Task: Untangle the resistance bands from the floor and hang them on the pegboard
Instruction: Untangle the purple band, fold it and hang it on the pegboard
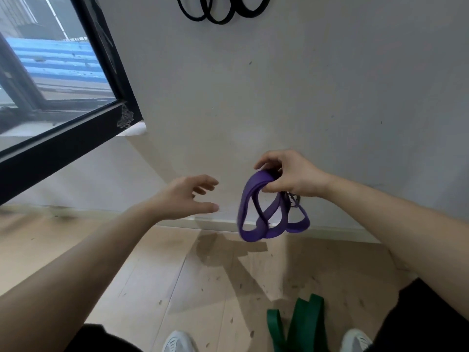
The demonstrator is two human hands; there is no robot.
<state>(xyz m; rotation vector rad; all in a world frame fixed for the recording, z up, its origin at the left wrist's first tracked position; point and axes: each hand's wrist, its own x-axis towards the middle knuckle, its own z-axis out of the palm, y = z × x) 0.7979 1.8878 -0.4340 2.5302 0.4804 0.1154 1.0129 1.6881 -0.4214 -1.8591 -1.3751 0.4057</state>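
- The right hand (291, 175) pinched the top of the purple band (247, 207), which dangled in crossed loops before the wall.
- The left hand (187, 196) was spread and empty, near the band but not touching it.
- The band looked light, soft and floppy; taking a lower loop would probably let it untwist.
- A green band (302, 326) lay on the floor (152, 262).

Both bare forearms reach forward. The left hand (189, 196) is open, fingers loosely spread, holding nothing. The right hand (291, 175), fingers and thumb curled, pinches a purple looped rubber band (250, 235).
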